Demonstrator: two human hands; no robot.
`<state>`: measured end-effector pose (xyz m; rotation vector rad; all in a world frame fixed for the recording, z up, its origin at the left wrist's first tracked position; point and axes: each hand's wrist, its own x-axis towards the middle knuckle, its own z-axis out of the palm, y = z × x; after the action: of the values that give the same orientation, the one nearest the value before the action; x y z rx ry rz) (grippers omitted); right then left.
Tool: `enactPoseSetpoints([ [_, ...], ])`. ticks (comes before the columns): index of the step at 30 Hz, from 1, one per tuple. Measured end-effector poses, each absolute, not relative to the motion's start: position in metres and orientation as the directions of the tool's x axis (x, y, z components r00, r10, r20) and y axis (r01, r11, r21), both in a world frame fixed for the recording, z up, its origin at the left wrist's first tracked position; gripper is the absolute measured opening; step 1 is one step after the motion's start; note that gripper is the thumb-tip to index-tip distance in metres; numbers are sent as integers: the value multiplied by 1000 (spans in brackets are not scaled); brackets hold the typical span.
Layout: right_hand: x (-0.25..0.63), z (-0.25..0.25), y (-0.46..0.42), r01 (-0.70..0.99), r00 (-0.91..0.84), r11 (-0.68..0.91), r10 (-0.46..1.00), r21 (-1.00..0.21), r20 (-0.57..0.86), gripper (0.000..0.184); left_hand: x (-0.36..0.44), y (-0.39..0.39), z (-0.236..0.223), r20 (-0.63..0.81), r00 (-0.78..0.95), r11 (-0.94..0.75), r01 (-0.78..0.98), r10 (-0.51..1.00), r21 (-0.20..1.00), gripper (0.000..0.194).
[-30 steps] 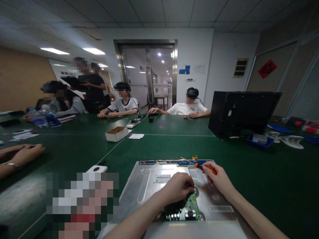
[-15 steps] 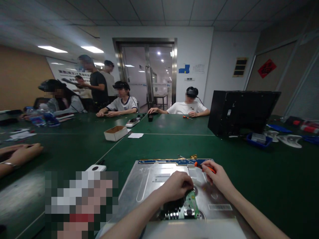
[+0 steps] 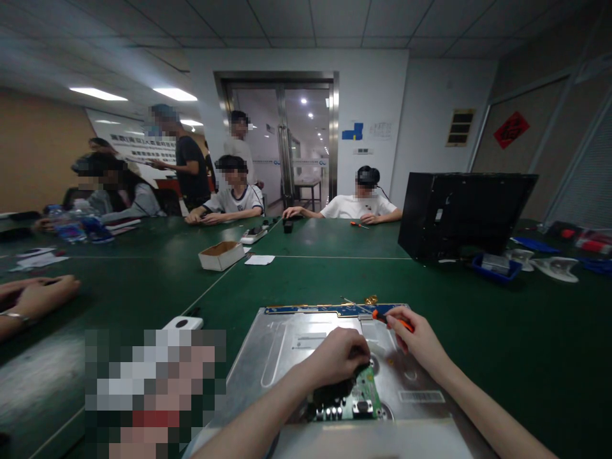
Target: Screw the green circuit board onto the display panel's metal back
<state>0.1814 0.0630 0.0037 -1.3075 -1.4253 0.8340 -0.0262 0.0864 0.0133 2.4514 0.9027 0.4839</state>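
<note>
Orange-and-black-handled screwdriver [image 3: 393, 320] being held in right hand [image 3: 415, 336]; green circuit board [image 3: 367, 387] being reached over by left hand [image 3: 342, 357], grip unclear.

From my remote seat I count two orange-handled screwdrivers [image 3: 378, 315], two circuit boards [image 3: 367, 389], one metal panel [image 3: 277, 350], one open carton [image 3: 221, 256], one black casing [image 3: 459, 213], one red diamond sign [image 3: 511, 130] and three seated people wearing headsets [image 3: 367, 176]. The bottles [image 3: 71, 224] are too blurred for me to count.
</note>
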Motion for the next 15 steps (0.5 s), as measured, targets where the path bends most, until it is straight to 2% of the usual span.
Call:
enactPoseSetpoints([
  [15, 181, 3, 63, 293, 63, 183, 976, -938, 210, 38, -26, 84, 15, 134, 701, -621, 507, 701, 598, 10],
])
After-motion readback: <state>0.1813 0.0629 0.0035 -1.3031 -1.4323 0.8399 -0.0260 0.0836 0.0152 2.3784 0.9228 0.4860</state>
